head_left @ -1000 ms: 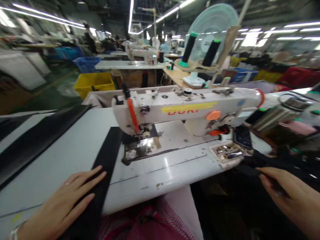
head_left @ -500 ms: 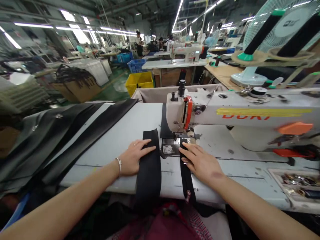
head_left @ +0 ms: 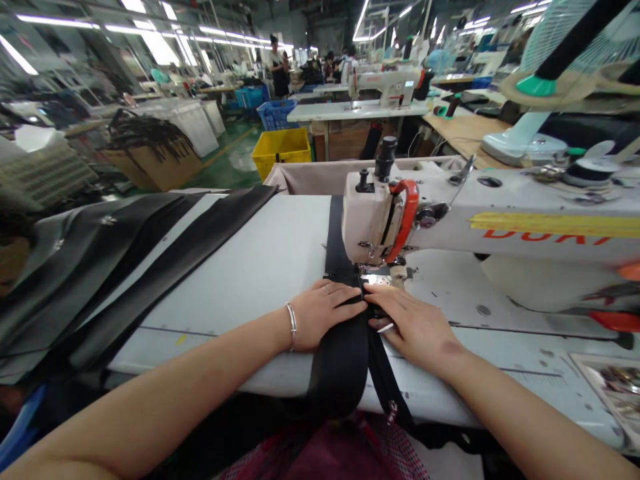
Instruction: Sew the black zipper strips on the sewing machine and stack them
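Zipper (head_left: 387, 373), one, lies under your right hand (head_left: 407, 327), fingers parted. Your left hand (head_left: 325, 310), loosely spread, rests on one black strip (head_left: 345, 357).

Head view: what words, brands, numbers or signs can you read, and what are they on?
"DUKI", probably: red letters on the near machine; a yellow strip hides their tops, so the spelling is uncertain.
Far machine: red lettering, too small to read.
Its lit screen: too small to read.
Table: ruler marks; any numbers are too small to read.
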{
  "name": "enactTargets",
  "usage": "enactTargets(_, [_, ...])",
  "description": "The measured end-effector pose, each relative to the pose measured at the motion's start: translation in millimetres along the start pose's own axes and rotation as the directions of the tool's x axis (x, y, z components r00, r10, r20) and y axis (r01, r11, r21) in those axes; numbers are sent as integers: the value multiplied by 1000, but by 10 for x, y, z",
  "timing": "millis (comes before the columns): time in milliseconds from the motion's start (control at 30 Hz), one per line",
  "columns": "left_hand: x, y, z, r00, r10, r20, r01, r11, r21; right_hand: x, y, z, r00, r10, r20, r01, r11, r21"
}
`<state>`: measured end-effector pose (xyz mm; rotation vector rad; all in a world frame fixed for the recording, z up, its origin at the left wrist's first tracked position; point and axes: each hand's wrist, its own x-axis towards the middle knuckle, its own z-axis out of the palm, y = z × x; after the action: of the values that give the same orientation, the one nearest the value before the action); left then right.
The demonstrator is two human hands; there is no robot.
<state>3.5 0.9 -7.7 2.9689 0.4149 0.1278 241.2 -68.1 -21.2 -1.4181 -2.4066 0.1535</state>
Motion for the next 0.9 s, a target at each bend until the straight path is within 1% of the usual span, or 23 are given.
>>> enactTargets(33, [-6, 5, 0, 999, -37, 16, 37, 999, 0, 0, -2, -3, 1000, 7, 3, -7, 1000, -2])
enactTargets(100, [-33, 2, -12, 997, -68, 34, 68, 998, -12, 3, -6, -13, 1000, 10, 12, -10, 1000, -5])
enactTargets(300, [-86, -39, -49, 996, -53, 67, 56, 998, -40, 3, -23, -23, 1000, 13, 22, -12, 1000, -14])
enactTargets(633, [-79, -117, 38, 1000, -12, 22, 15, 989, -148, 1, -26, -8, 1000, 16, 23, -15, 999, -29])
enactTargets(900, [-65, -194, 85, 1000, 25, 2, -24, 988, -151, 10, -60, -5, 998, 50, 37, -47, 996, -81])
